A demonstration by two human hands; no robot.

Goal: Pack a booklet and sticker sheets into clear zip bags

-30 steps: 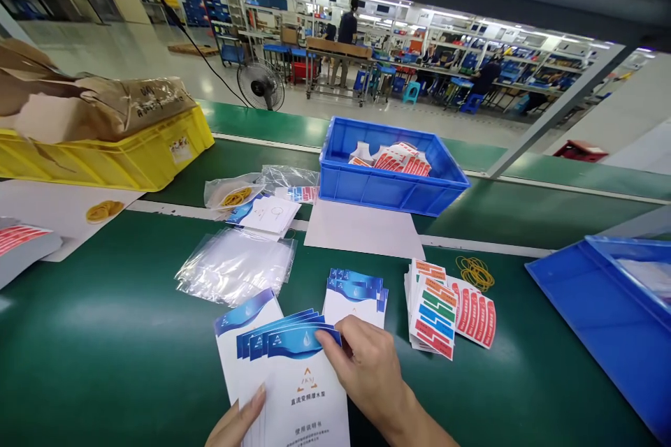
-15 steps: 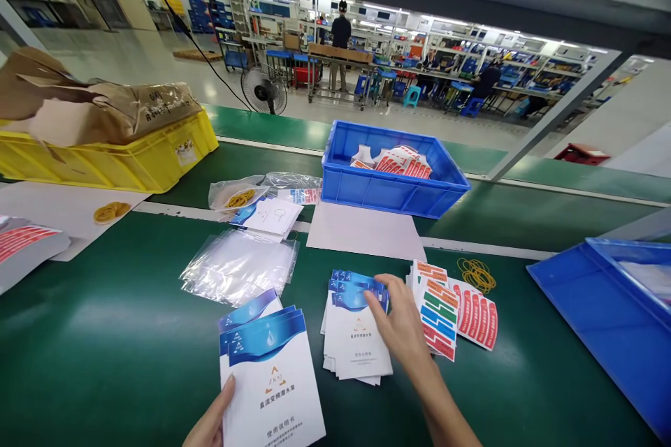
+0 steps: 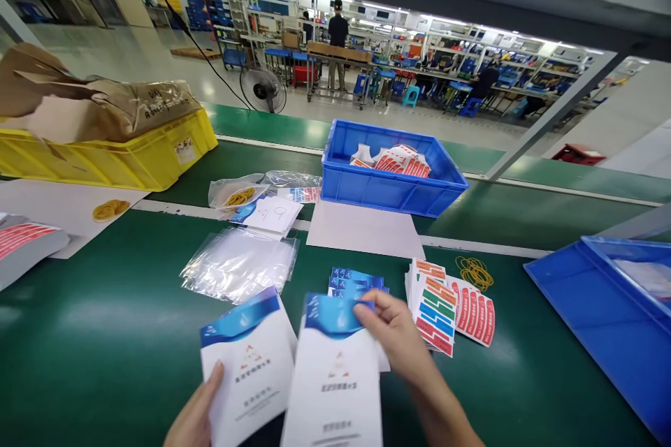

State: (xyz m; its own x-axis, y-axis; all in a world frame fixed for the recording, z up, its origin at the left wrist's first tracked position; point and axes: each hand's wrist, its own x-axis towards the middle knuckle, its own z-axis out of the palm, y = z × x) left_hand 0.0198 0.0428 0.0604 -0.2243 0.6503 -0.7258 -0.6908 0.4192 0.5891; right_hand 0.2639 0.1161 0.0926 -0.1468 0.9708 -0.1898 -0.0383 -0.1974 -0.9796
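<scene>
My left hand (image 3: 196, 413) grips a stack of white leaflets with blue tops (image 3: 249, 363) at its lower left edge, low over the green table. My right hand (image 3: 398, 339) pinches the top edge of a single leaflet (image 3: 335, 377) of the same kind, lifted just right of the left-hand stack. Behind it lies the pile of blue-topped leaflets (image 3: 356, 281) on the table. To the right of that pile sit coloured label sheets (image 3: 435, 311) and red label sheets (image 3: 474, 318).
Clear plastic bags (image 3: 238, 264) lie to the left. A blue bin (image 3: 391, 185) with red labels stands behind, a yellow bin (image 3: 115, 154) far left, a blue tray (image 3: 602, 314) at right. Yellow rubber bands (image 3: 474, 271) lie near the labels. People work far behind.
My right hand went from the left-hand stack to the table pile and has lifted one leaflet off it towards me. The left-hand fanned stack has been squared up and shifted slightly left.
</scene>
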